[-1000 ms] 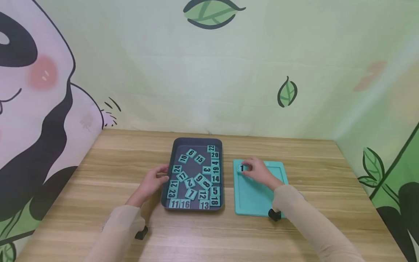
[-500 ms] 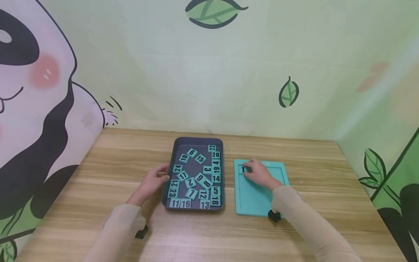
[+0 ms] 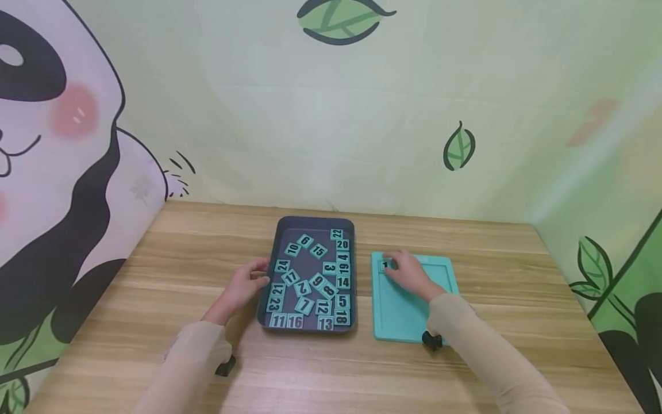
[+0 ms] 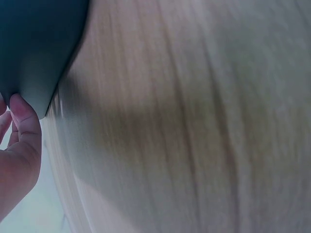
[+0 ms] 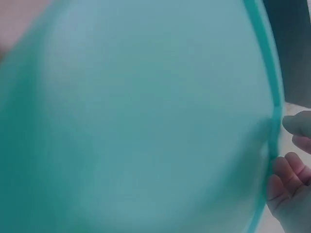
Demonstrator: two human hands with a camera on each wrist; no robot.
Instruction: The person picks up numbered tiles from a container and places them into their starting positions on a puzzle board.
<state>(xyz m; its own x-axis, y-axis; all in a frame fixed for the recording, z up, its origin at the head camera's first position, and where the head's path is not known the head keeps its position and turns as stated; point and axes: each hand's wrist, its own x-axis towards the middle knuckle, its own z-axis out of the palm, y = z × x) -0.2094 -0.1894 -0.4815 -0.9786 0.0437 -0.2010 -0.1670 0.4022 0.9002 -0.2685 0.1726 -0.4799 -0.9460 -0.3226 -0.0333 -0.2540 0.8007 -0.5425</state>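
In the head view, my right hand (image 3: 407, 275) pinches a small teal tile marked 1 (image 3: 384, 265) at the upper left corner of a turquoise board (image 3: 403, 310) with a raised rim. The right wrist view shows the board's rim (image 5: 275, 109) beside curled fingers (image 5: 291, 177); the tile is hidden there. My left hand (image 3: 244, 292) rests against the outer left side of a dark tray (image 3: 310, 223) holding several loose number tiles (image 3: 342, 282). In the left wrist view, the thumb (image 4: 25, 114) touches the tray's outer wall (image 4: 41, 53), the other fingers partly hidden behind it.
Tray and board stand side by side on a wood-grain table (image 3: 289, 374), with a narrow strip of table between them. Behind the table rises a light green wall (image 3: 331, 132) printed with leaves and a panda.
The view drifts slightly. My right fingers stay at the 1 tile, whose number now looks a little shorter. My left hand keeps its place at the tray.
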